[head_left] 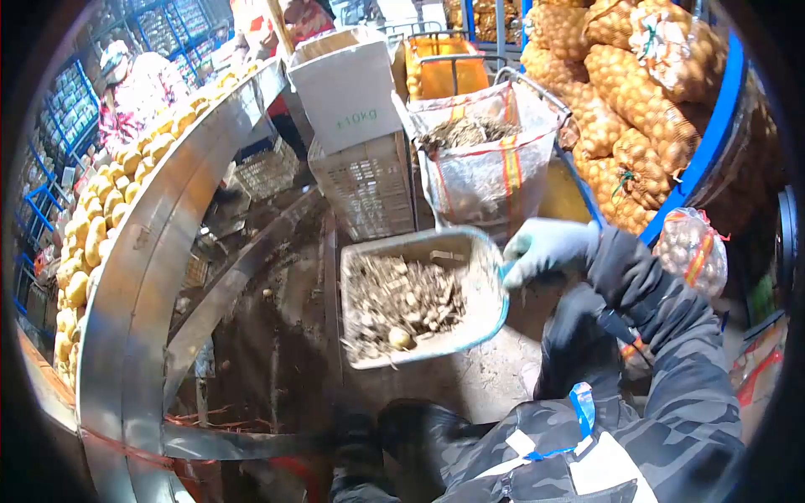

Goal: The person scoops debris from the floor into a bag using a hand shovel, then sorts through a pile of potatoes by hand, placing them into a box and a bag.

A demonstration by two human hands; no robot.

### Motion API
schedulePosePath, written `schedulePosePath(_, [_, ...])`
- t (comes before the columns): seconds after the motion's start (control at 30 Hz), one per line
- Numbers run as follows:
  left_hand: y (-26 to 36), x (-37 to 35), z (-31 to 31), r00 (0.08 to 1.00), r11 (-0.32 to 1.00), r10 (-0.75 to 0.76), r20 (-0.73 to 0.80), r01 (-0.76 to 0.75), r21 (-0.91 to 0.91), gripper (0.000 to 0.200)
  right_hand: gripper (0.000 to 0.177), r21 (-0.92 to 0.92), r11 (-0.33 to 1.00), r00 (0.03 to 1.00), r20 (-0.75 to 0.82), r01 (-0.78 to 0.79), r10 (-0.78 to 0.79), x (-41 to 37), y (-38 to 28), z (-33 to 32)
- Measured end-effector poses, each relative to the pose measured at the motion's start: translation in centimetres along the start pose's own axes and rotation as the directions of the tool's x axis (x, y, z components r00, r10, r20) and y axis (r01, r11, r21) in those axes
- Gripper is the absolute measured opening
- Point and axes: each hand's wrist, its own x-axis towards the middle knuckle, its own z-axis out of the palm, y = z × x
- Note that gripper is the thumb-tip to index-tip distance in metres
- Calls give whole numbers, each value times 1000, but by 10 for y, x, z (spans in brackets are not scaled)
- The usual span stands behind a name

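My right hand (549, 250), in a pale glove, is closed round the handle end of a dustpan (488, 306) with a teal rim. Dry brown debris (402, 293) fills much of the pan, and a small round potato (400, 338) lies near its lower edge. Behind the pan stands a white woven sack (482, 180) with red and orange stripes, holding more debris at its open top. My left hand cannot be seen; only a dark, blurred sleeve shows at the bottom.
A curved metal rail (142, 251) borders potatoes (101, 210) on the left. Stacked crates (365, 184) stand behind the pan. Full net sacks (637, 92) are piled inside a blue frame at right. Two other people (147, 88) are at the back left.
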Motion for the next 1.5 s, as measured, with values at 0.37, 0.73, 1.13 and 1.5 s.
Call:
schedulePosePath(0.37, [55, -50, -71, 984, 991, -133, 119, 136, -16, 67, 32, -167, 973, 703, -672, 161, -232, -105, -90, -136])
schedulePosePath(0.73, [8, -9, 0, 1000, 999, 28, 4, -28, -46, 65, 29, -735, 626, 355, -676, -261, -646, -35, -15, -172])
schedulePosePath(1.13, [15, 6, 6, 990, 991, 134, -55, -133, 13, 63, 25, 61, 934, 96, -995, 352, 29, -197, 70, -37])
schedulePosePath(1.5, [9, 3, 4, 991, 992, 130, -44, -130, 10, 61, 16, 208, 755, -223, -877, 622, 426, -350, 285, -73])
